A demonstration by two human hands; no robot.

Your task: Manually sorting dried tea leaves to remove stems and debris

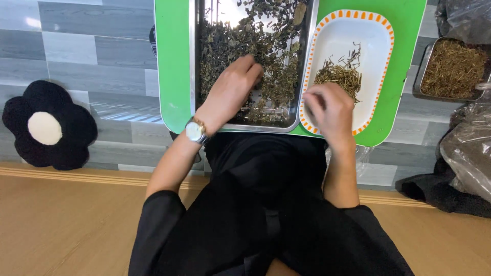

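On a bright green plastic lap table (176, 76), set side by side: a rectangular stainless-steel tray (302, 56) holding a loose, uneven layer of dark green-brown dried leaves and stalks (225, 46), with bare shiny metal showing at its far end; and an oblong white dish with an orange-dashed rim (381, 30) holding a small heap of short tan dried stems (340, 76), the rest of it bare. The left hand (232, 87), a wristwatch (195, 131) on its wrist, rests knuckles-up in the leaf layer, fingers curled down into it; what they pinch cannot be told. The right hand (330, 107) hovers over the near end of the dish, fingers drawn together; any stem between them is hidden. The herb looks very light, brittle and crumbly, best pinched singly by fingertip. At right, another metal tray (427, 64) holds similar tan stems (452, 66), with clear plastic bags (468, 148) beside it. On the floor at left lies a black flower-shaped cushion with a cream centre (48, 125).
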